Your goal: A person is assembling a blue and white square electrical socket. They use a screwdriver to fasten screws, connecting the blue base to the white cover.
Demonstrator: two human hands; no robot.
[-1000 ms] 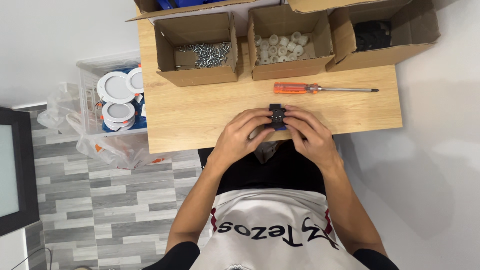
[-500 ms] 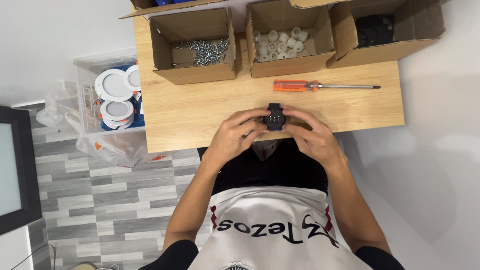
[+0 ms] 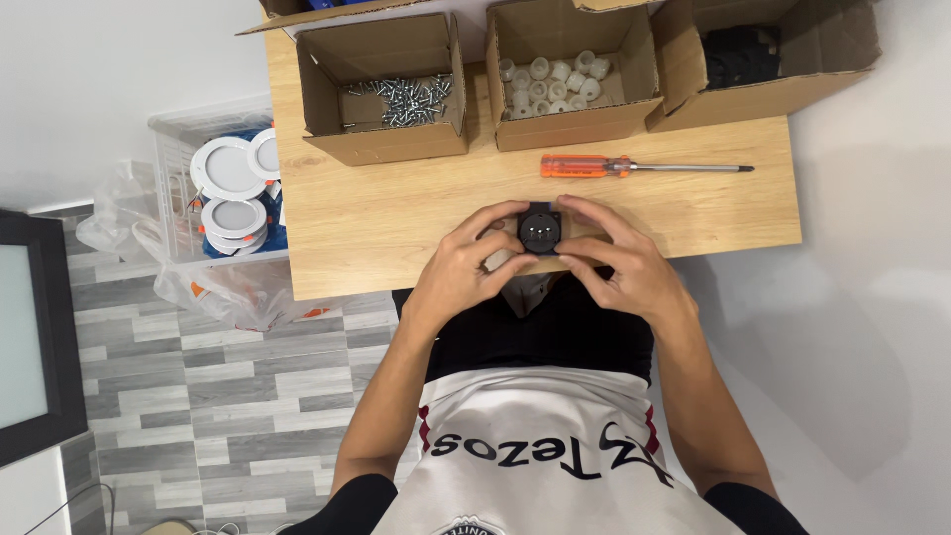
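- Both hands, left hand (image 3: 458,272) and right hand (image 3: 624,267), were clamped on the small black part (image 3: 541,230), held just over the counter's (image 3: 396,223) near edge.
- A fingertip slip could've dropped it onto the lap or floor.
- An elbow swing risked nudging the screwdriver (image 3: 634,166).

Wooden table (image 3: 396,228) against white wall (image 3: 119,69), grey plank floor (image 3: 228,396).

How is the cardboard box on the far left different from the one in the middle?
The left open cardboard box holds a heap of small silvery metal screws, while the middle open cardboard box holds chunky white plastic cylinder pieces. The screws lie tangled in one pile; the white pieces sit loosely apart. Both boxes are brown, open-topped and stand at the back of the wooden table.
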